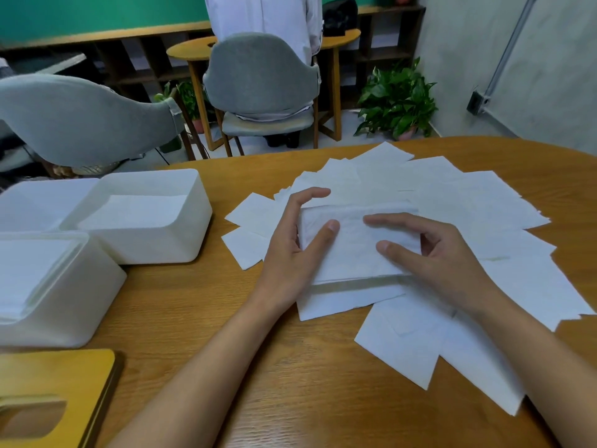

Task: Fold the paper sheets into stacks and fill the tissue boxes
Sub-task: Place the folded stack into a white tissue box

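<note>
The folded stack (pixel 352 250) of white paper lay in the middle of the surface (pixel 290 367), on top of a spread of loose sheets (pixel 484 202) that fanned out behind it, to its right and toward me. My left grip (pixel 290 250) was closed on the stack's left end, with the thumb pressed on top and the fingers arched over the far corner. My right grip (pixel 442 263) clasped the right end, with the thumb and forefinger lying on the top sheet and the other fingers curled round the edge.

To the left of the sheets stood three open white tissue boxes. The far box (pixel 161 234) had paper lying flat inside it. The near box (pixel 74 305) touched it and held a fuller pile. The back box (pixel 32 202) sat behind that one, and I could not make out its contents. A wooden lid (pixel 64 376) with a slot lay at the near left corner.

Beyond the surface stood two grey chairs (pixel 258 69), a potted plant (pixel 397 98) by the wall and a person in white (pixel 258 14) at a round table.
</note>
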A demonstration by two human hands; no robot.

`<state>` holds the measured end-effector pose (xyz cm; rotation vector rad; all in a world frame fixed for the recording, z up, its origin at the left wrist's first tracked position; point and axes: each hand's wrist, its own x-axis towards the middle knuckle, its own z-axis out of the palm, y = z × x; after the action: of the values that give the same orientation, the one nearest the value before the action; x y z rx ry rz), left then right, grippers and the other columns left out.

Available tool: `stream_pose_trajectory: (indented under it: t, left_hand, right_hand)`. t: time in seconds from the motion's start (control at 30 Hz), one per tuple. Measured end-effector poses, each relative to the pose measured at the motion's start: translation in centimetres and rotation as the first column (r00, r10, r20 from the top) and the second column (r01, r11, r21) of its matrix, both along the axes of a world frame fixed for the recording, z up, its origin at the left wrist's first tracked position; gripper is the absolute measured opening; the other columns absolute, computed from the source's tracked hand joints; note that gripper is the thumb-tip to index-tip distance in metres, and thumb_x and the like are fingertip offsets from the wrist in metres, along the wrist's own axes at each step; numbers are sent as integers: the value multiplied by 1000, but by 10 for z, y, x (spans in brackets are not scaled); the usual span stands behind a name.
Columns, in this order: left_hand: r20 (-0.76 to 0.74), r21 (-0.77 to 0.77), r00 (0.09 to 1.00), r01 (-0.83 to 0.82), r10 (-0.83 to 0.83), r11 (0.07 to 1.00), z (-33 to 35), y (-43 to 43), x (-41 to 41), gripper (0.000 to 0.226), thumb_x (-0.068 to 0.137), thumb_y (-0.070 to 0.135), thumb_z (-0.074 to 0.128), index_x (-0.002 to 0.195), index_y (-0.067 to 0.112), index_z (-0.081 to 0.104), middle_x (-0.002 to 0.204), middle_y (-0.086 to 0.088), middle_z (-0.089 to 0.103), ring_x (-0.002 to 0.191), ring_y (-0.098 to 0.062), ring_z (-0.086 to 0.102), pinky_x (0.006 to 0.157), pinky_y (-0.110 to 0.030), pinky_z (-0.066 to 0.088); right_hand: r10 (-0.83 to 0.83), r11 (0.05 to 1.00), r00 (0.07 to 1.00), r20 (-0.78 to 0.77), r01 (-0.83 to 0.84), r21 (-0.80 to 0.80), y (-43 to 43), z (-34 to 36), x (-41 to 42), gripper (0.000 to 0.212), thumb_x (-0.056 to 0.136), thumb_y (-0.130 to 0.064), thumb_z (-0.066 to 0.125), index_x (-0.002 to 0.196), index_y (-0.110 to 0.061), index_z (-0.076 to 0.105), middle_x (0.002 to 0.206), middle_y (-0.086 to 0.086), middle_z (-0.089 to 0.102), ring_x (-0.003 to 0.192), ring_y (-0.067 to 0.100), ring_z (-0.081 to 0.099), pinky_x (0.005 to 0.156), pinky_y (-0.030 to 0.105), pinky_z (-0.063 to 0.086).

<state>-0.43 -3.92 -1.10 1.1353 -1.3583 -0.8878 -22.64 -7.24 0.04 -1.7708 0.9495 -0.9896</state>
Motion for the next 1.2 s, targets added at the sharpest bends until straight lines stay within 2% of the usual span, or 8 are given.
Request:
stream_pose_trajectory:
  t: [0.17,0.3,0.47,0.63,0.8,0.93,1.07,1.2]
  left_hand:
    - [122,122,983,121,-136,985,23,7,21,33,107,34,58,137,44,48,134,7,59,108,-17,69,83,-48,63]
    - [77,225,978,170,-192,959,46,19,42,30,107,30,59,133,44,54,133,5,58,110,-18,68,85,-44,64]
    - [156,132,972,154,-174,979,68,40,73,48,108,24,59,143,52,43,140,19,50,117,-12,60,81,-30,60]
    - [278,102,961,-20,-9,995,86,58,111,23,107,30,59,119,44,71,116,15,60,90,-13,57,66,-17,46]
    - [306,102,940,-193,154,976,102,66,159,21,106,29,62,119,40,74,126,20,57,102,0,57,68,-11,48]
    - [373,136,900,-294,226,946,113,62,206,21,103,30,67,119,42,72,140,15,54,122,-10,53,86,-26,50]
    - [376,124,881,-355,287,927,118,53,251,27,96,20,76,120,33,74,122,18,60,123,-21,59,98,-36,50]
    - [560,139,788,-395,257,908,113,34,291,27,91,24,81,115,36,75,129,6,66,111,-19,66,99,-41,56]
  right_hand:
    - [3,1000,1000,2,-3,-12,-2,12,6,35,94,-7,73,122,-28,75,124,-27,70,120,-9,60,92,4,44]
    - [16,1000,1000,-10,-16,-21,4,24,20,35,94,-10,73,123,-31,74,125,-29,69,120,-10,59,92,4,43]
    - [45,999,999,0,-45,-24,12,44,52,36,96,-14,73,124,-36,74,126,-30,67,120,-10,58,91,5,43]
    - [56,995,996,-71,-61,-73,15,65,94,36,96,-24,72,126,-44,71,133,-29,62,116,-14,53,88,3,41]
    - [82,993,993,-85,-89,-76,14,80,150,39,96,-24,73,130,-40,67,130,-17,61,107,0,58,75,12,51]
    - [78,997,995,-58,-78,-4,7,87,196,39,92,-18,77,128,-32,69,131,-4,63,103,9,66,70,20,60]
    - [104,993,988,-113,-97,60,-5,89,237,43,89,-18,81,128,-30,67,123,-1,67,95,15,71,79,36,65]
    - [102,995,957,-271,-102,12,-23,85,273,48,87,-23,83,131,-29,66,116,-4,63,93,12,65,67,24,54]
